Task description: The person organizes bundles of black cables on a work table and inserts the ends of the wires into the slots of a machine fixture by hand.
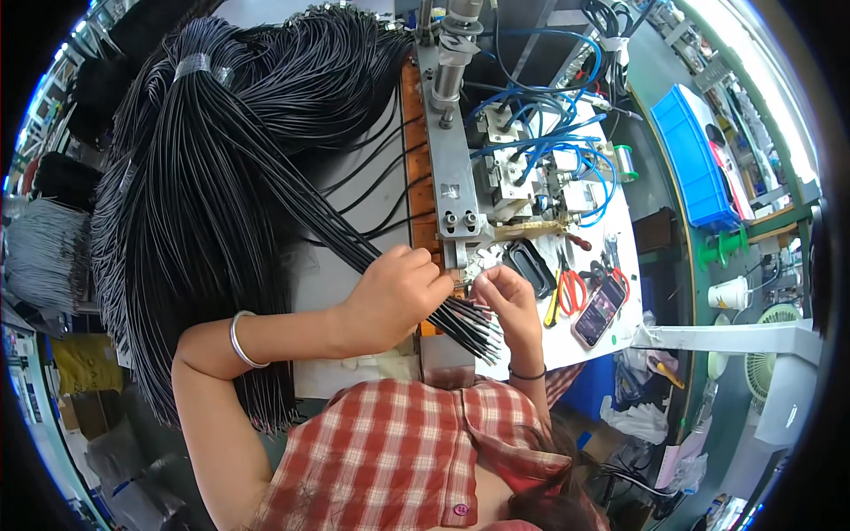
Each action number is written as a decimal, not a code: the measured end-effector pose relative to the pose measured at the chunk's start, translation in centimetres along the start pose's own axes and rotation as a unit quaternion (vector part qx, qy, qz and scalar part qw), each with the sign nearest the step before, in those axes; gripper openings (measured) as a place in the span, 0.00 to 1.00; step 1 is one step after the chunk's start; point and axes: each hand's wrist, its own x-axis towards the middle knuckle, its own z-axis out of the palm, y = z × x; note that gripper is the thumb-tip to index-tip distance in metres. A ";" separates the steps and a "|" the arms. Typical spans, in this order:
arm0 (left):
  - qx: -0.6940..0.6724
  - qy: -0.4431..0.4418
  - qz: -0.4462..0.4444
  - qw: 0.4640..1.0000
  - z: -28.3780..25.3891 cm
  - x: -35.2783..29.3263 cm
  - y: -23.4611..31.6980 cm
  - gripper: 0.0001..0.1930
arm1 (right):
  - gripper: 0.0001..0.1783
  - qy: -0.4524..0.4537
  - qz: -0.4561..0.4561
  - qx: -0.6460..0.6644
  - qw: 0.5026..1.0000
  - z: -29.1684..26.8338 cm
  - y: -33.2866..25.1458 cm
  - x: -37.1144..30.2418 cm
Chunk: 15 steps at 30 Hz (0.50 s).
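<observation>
My left hand (pixel 400 299) is closed around a bundle of thin black cables (pixel 469 329). Their trimmed ends fan out past my fingers, toward the right and down. Beside those ends, my right hand (pixel 512 305) pinches with thumb and forefinger, close to small white pieces (pixel 481 263) at the foot of a metal press (pixel 452 177). What lies in the pinch is too small to make out. From my left hand the bundle runs back to a large heap of black cables (pixel 221 177), tied near its top.
An orange strip (pixel 416 168) with separate cables across it runs along the press. Pneumatic fittings with blue tubes (pixel 540 146) stand to its right. Nearer lie a black tray (pixel 529 268), red-handled pliers (pixel 573 290) and a phone (pixel 601 311). A blue bin (pixel 695 159) stands farther right.
</observation>
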 end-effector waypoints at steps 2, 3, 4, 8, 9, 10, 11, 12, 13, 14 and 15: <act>0.023 -0.021 -0.015 0.999 -0.6 0.1 -0.1 0.07 | 0.06 0.005 0.009 0.020 1.000 -0.1 0.1 0.2; 0.034 -0.032 -0.021 0.999 -0.8 0.2 -0.1 0.07 | 0.06 -0.030 0.019 0.023 0.999 -0.4 0.0 0.4; 0.032 -0.037 -0.021 0.999 -0.7 0.1 -0.1 0.07 | 0.07 -0.065 0.030 0.027 0.997 -0.7 0.1 0.5; 0.036 -0.073 -0.019 0.996 -0.3 -0.2 -0.1 0.09 | 0.07 -0.080 0.094 0.044 0.991 -0.7 -0.7 0.4; 0.036 -0.074 -0.008 0.997 0.0 -0.3 -0.3 0.09 | 0.07 -0.074 0.117 0.047 0.989 -0.6 -1.0 0.3; 0.036 -0.075 0.003 0.997 0.1 -0.3 -0.5 0.09 | 0.07 -0.072 0.118 0.048 0.989 -0.6 -0.9 0.2; 0.037 -0.075 0.014 0.996 0.2 -0.4 -0.5 0.09 | 0.06 -0.056 0.106 0.028 0.992 -0.5 -0.9 0.1; 0.037 -0.076 0.015 0.996 0.3 -0.4 -0.5 0.09 | 0.04 -0.040 0.093 0.008 0.995 -0.4 -0.9 0.1; 0.039 -0.069 0.005 0.997 0.2 -0.4 -0.4 0.09 | 0.04 -0.024 0.081 -0.012 0.996 -0.3 -0.9 0.0; 0.043 -0.062 -0.004 0.997 0.0 -0.2 -0.3 0.09 | 0.04 -0.024 0.079 -0.012 0.996 -0.1 -1.1 -0.2; 0.046 -0.055 -0.013 0.997 -0.2 -0.1 -0.2 0.09 | 0.03 -0.015 0.046 -0.008 0.999 0.2 -1.4 -0.5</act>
